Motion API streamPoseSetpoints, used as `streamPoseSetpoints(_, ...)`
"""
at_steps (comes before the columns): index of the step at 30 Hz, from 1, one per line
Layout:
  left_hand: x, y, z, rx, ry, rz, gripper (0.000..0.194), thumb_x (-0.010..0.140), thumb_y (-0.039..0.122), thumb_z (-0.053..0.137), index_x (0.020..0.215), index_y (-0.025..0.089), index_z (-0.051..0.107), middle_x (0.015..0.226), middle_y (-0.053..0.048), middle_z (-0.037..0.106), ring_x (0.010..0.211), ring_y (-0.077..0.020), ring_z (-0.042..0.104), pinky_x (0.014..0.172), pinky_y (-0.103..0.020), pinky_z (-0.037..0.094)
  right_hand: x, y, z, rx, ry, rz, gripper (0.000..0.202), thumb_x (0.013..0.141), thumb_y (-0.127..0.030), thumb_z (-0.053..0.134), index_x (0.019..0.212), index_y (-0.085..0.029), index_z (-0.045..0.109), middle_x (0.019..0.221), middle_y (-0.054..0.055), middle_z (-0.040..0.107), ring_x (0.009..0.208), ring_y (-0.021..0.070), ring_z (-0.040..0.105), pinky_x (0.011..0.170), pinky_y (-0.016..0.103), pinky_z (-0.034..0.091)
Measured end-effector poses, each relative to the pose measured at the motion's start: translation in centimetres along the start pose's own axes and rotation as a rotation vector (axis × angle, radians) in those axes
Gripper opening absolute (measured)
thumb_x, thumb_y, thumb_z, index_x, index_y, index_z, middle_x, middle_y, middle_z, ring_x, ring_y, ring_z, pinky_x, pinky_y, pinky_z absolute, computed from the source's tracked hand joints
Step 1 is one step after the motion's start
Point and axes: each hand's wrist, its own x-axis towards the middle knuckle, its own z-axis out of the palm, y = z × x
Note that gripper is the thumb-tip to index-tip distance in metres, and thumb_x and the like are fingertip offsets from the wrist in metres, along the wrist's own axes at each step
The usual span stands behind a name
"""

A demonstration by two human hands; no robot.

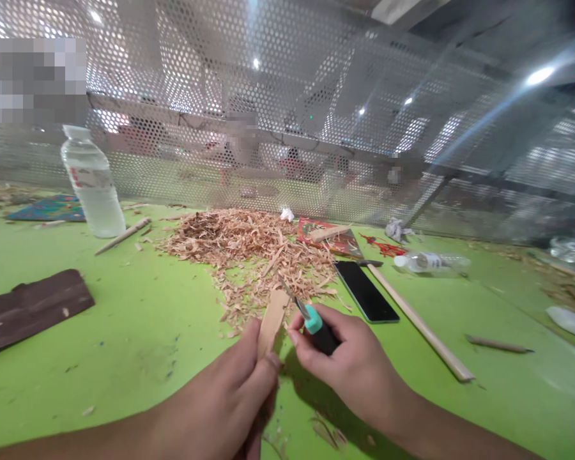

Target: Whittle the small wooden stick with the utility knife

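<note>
My left hand (249, 377) is closed around a flat, pale piece of wood (273, 319), which points away from me over the green table. In my right hand (349, 351) is a carving knife (314, 321) with a black and teal handle. Its thin blade lies close along the right edge of the wood near the far end; whether it touches there I cannot tell. Just beyond both hands spreads a large heap of wood shavings (249, 246).
A black phone (367, 292) and a hammer (419, 322) lie right of the shavings, with a small bottle (434, 262) beyond. At left stand a water bottle (93, 185) and brown sandpaper-like sheet (33, 305). A perforated metal screen (278, 140) borders the table's back.
</note>
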Motion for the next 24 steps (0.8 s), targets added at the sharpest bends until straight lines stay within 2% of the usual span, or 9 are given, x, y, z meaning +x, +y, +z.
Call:
streamPoseSetpoints(3, 0.0, 0.1, 0.0, -0.006, -0.006, -0.015, 0.078, 0.107, 0.072, 0.025, 0.162, 0.017, 0.016, 0.051, 0.005, 0.062, 0.045, -0.0191, 0.060, 0.047, -0.022, 0.050, 0.0, 0.2, 0.1, -0.029, 0.001, -0.021, 0.010, 0.091, -0.029, 0.065, 0.083, -0.022, 0.065, 0.072, -0.002, 0.065, 0.066, 0.0166, 0.057, 0.063, 0.026, 0.045)
streamPoseSetpoints(7, -0.3, 0.3, 0.4, 0.040, 0.018, -0.052, 0.076, 0.109, 0.069, 0.021, 0.162, 0.017, 0.010, 0.054, 0.006, 0.062, 0.050, -0.0181, 0.061, 0.053, -0.022, 0.052, 0.0, 0.4, 0.5, -0.079, 0.003, -0.069, 0.007, 0.090, -0.027, 0.067, 0.084, -0.023, 0.066, 0.073, -0.002, 0.069, 0.064, 0.0163, 0.059, 0.062, 0.025, 0.045)
streamPoseSetpoints(8, -0.3, 0.2, 0.5, 0.042, 0.025, -0.057, 0.073, 0.109, 0.068, 0.020, 0.161, 0.017, 0.012, 0.054, 0.006, 0.062, 0.050, -0.0179, 0.061, 0.053, -0.021, 0.052, 0.0, 0.4, 0.6, -0.094, 0.008, -0.089, 0.008, 0.090, -0.026, 0.068, 0.083, -0.023, 0.065, 0.073, -0.002, 0.069, 0.064, 0.0161, 0.059, 0.061, 0.024, 0.045)
streamPoseSetpoints(10, -0.3, 0.0, 0.6, 0.022, 0.033, -0.056, 0.066, 0.109, 0.066, 0.024, 0.154, 0.018, 0.026, 0.053, 0.006, 0.063, 0.048, -0.0179, 0.061, 0.052, -0.022, 0.050, 0.0, 0.4, 0.7, -0.125, 0.024, -0.123, 0.013, 0.090, -0.024, 0.067, 0.078, -0.023, 0.062, 0.070, -0.003, 0.068, 0.062, 0.0156, 0.058, 0.060, 0.024, 0.042)
streamPoseSetpoints(12, -0.3, -0.5, 0.6, -0.011, 0.040, -0.029, 0.052, 0.108, 0.064, 0.034, 0.136, 0.022, 0.047, 0.053, 0.005, 0.063, 0.047, -0.0172, 0.059, 0.051, -0.022, 0.049, -0.1, 0.5, 0.8, -0.146, 0.033, -0.141, 0.016, 0.090, -0.023, 0.066, 0.075, -0.023, 0.059, 0.068, -0.003, 0.067, 0.062, 0.0154, 0.057, 0.059, 0.024, 0.040)
streamPoseSetpoints(14, -0.3, -0.9, 0.5, -0.024, 0.056, 0.033, 0.039, 0.104, 0.062, 0.046, 0.112, 0.026, 0.058, 0.054, 0.004, 0.063, 0.047, -0.0162, 0.058, 0.051, -0.023, 0.049, -0.2, 0.5, 0.9, -0.152, 0.032, -0.152, 0.012, 0.089, -0.021, 0.065, 0.078, -0.024, 0.061, 0.071, -0.003, 0.069, 0.063, 0.0155, 0.059, 0.061, 0.024, 0.041)
streamPoseSetpoints(16, -0.3, -1.2, 0.5, -0.025, 0.082, 0.085, 0.033, 0.101, 0.059, 0.054, 0.096, 0.027, 0.060, 0.056, 0.004, 0.063, 0.046, -0.0153, 0.055, 0.051, -0.024, 0.049, -0.4, 0.6, 1.1, -0.154, 0.029, -0.164, 0.006, 0.086, -0.019, 0.065, 0.083, -0.024, 0.065, 0.074, -0.003, 0.072, 0.065, 0.0157, 0.062, 0.063, 0.023, 0.043)
streamPoseSetpoints(18, -0.4, -1.2, 0.6, -0.033, 0.103, 0.101, 0.032, 0.100, 0.057, 0.055, 0.091, 0.027, 0.059, 0.057, 0.003, 0.062, 0.044, -0.0151, 0.053, 0.051, -0.025, 0.048, -0.5, 0.6, 1.2, -0.154, 0.031, -0.175, 0.008, 0.084, -0.018, 0.065, 0.087, -0.024, 0.068, 0.076, -0.003, 0.074, 0.066, 0.0159, 0.064, 0.064, 0.023, 0.044)
streamPoseSetpoints(24, -0.4, -1.2, 0.9, -0.083, 0.095, 0.106, 0.028, 0.097, 0.055, 0.062, 0.096, 0.027, 0.061, 0.054, 0.005, 0.058, 0.044, -0.0155, 0.050, 0.049, -0.026, 0.045, -0.5, 0.5, 1.3, -0.164, 0.059, -0.190, 0.008, 0.083, -0.019, 0.062, 0.086, -0.023, 0.068, 0.072, -0.003, 0.073, 0.062, 0.0156, 0.064, 0.060, 0.022, 0.044)
